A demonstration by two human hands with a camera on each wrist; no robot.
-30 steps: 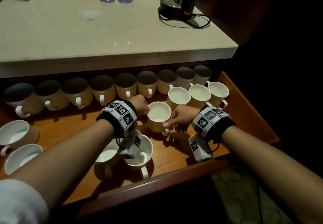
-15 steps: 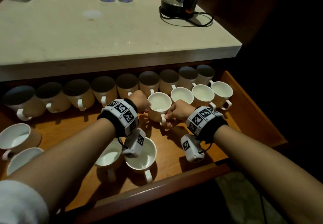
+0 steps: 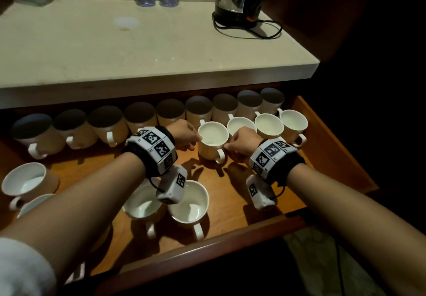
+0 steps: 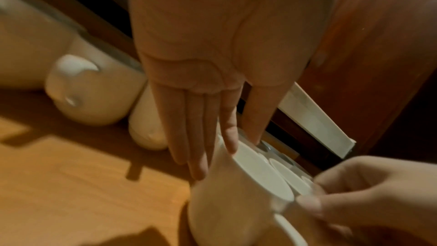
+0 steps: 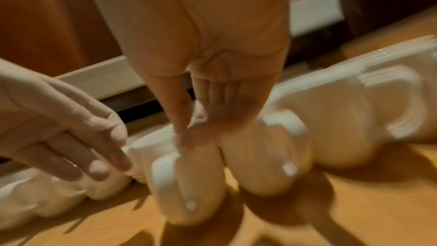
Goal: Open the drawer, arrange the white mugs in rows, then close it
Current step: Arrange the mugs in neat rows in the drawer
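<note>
Head view: we see the drawer (image 3: 327, 138) pulled open under the countertop (image 3: 161, 48).
Back row: mugs (image 3: 143, 120) line the shaded rear edge, rims touching.
Second row: three mugs (image 3: 268, 126) sit at the right wall.
Held mug (image 3: 213, 140): upright, just left of those three.
Left hand (image 3: 184, 134): fingers straight, tips resting on the mug's left rim.
Right hand (image 3: 242, 143): we see it pinching the rim above the handle.
Open room: bare wood (image 3: 103, 171) left of the held mug; loose mugs (image 3: 186, 205) near the front edge.
</note>
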